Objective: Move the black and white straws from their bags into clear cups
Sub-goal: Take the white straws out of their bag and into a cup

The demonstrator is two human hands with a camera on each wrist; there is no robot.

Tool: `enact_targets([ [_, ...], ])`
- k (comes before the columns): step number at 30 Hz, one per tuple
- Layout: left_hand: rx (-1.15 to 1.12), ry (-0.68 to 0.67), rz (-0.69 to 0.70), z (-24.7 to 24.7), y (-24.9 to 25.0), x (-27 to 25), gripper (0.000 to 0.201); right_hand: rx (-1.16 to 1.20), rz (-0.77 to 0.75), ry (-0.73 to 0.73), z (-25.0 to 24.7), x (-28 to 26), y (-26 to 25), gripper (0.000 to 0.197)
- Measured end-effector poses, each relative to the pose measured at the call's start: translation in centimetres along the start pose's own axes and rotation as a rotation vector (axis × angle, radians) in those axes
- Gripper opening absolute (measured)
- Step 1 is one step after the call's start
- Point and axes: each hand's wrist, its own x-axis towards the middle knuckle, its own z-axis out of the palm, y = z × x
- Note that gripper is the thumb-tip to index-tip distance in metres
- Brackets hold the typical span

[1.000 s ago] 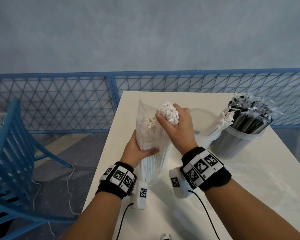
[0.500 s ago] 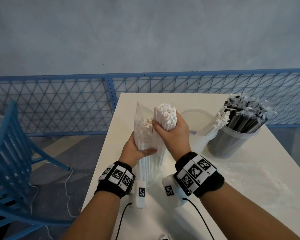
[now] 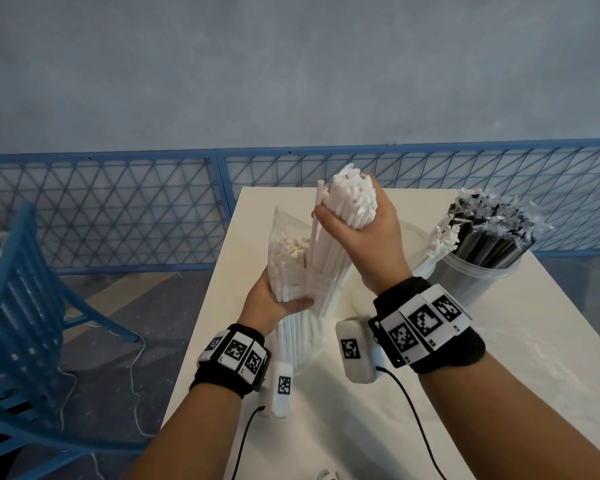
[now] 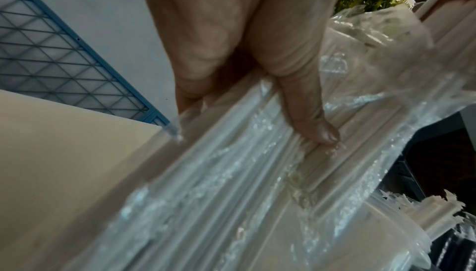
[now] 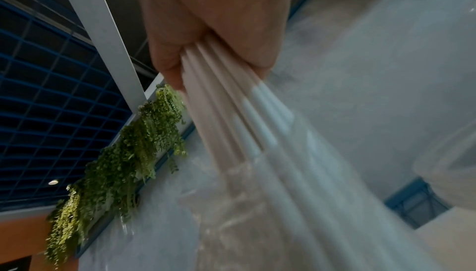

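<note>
So the right hand (image 3: 355, 223) has its fingers wrapped tight round a fat bundle of white straws (image 3: 340, 220), top ends sticking up above the fist, lower ends still down inside the bag (image 3: 288, 258). One straw sits a bit loose on the thumb side of the bundle. The left hand (image 3: 274, 299) is just below and to the left of the right one, gripping the clear bag around its middle — thumb pressed across the front, more white straws still packed inside. The bag stands upright on the white worktop (image 3: 499, 393), between the two wrists.

Behind the right hand there's a clear cup (image 3: 413, 244) with a few white straws leaning in it, partly hidden by the wrist. Just right of that, a second cup (image 3: 478, 278) crammed with black straws (image 3: 489, 237), wrapper ends frayed at the top.

Right wrist view is blurry but shows the fist clamped on the straws (image 5: 219, 84). Left of the left hand, off the worktop, there's a blue chair (image 3: 18, 306) — and a blue mesh fence (image 3: 118, 202) behind everything.
</note>
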Motion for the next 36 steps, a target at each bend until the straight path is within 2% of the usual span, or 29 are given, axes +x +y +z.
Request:
enact_targets([
  [4,0.01,0.026,-0.012,0.3,0.7,-0.1,0.064,-0.02,0.143,-0.196,-0.5,-0.5,0.6,0.045],
  [7,0.021,0.037,-0.013,0.3,0.9,0.0,0.066,-0.181,0.172,-0.218,-0.2,-1.4,1.7,0.039],
  [11,0.035,0.037,-0.015,0.2,0.9,-0.2,0.062,-0.151,0.135,-0.07,0.1,-1.3,1.5,0.036],
  [18,0.014,0.064,-0.074,-0.1,0.7,0.1,0.06,0.237,0.15,0.227,-1.7,1.4,-0.6,0.014],
  [22,0.01,0.11,-0.101,-0.3,0.3,0.3,0.059,0.46,0.197,0.36,-3.0,2.8,-0.6,0.011],
  [26,0.017,0.128,-0.101,0.0,0.6,0.2,0.052,0.529,0.318,0.382,-3.8,2.7,0.8,0.009],
  [29,0.01,0.146,-0.098,0.3,0.8,0.1,0.051,0.58,0.429,0.366,-3.4,2.0,1.7,0.03],
  [31,0.008,0.154,-0.1,0.3,0.9,0.0,0.051,0.586,0.472,0.376,-3.0,1.6,2.0,0.03],
  [33,-0.002,0.154,-0.099,0.4,1.0,-0.1,0.05,0.604,0.492,0.421,-2.7,1.4,2.0,0.023],
  [36,0.006,0.161,-0.098,0.5,1.2,-0.1,0.047,0.645,0.484,0.543,-3.1,1.6,1.6,0.029],
])
